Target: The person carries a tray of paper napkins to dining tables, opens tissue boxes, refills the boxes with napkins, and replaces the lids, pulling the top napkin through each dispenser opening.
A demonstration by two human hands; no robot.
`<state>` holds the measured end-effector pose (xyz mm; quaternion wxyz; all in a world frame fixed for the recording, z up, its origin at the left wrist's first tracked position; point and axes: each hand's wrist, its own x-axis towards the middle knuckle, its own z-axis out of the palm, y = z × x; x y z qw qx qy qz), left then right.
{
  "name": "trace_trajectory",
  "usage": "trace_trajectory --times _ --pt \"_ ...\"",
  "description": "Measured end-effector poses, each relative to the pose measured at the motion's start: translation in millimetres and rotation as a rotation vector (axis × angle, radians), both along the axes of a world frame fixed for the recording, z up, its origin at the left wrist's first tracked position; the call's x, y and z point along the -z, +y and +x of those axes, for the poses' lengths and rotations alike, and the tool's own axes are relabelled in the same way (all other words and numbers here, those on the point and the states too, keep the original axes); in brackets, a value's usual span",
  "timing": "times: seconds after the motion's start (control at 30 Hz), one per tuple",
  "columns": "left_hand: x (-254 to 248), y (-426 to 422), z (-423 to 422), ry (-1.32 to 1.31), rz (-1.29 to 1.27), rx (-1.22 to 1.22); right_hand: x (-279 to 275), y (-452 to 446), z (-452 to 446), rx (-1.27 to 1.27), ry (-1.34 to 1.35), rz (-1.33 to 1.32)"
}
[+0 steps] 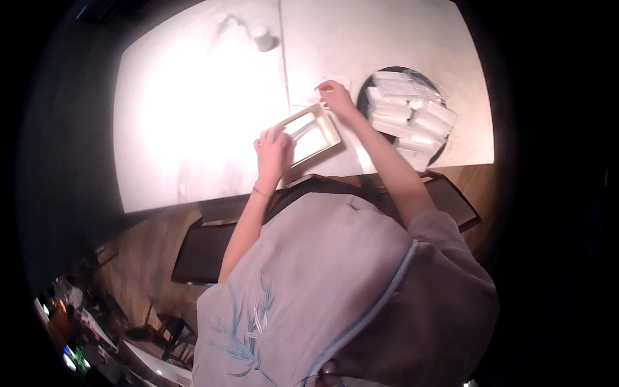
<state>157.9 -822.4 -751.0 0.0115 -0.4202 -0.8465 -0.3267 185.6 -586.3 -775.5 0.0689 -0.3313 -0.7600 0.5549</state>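
Observation:
A rectangular box with a gold-coloured rim lies tilted across the table near its front edge, with white material inside. My left hand rests at the left end of this box, its fingers bent over the rim; what they hold, if anything, is hidden. Just beyond the box's far right corner is my right hand, fingers curled together over a pale flat sheet on the table. Anything between those fingertips is too small and overexposed to make out.
On the right, a round dark tray bears several white wrapped packets. A small white cylindrical container stands at the back of the white table. Dark chairs are by the front edge.

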Motion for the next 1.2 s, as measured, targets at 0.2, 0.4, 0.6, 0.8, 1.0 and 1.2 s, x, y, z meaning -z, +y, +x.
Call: trace_trajectory --times 0.2,0.4,0.6,0.8,1.0,1.2 --pt "-14 1 5 0.027 0.023 0.088 -6 -9 96 0.338 0.486 -0.017" --pt "-19 5 -1 0.196 0.006 0.057 4 12 185 1.015 0.38 0.39" --pt "-31 3 16 -0.484 0.215 0.47 26 33 242 1.443 -0.213 0.423" --pt "-41 3 48 -0.71 0.271 0.485 45 49 273 1.113 0.073 -0.003" --pt "-40 12 38 -0.632 0.248 0.307 28 53 285 0.996 -0.223 0.191" --pt "-54 9 24 -0.583 0.259 0.285 -62 5 250 0.767 0.245 0.086"
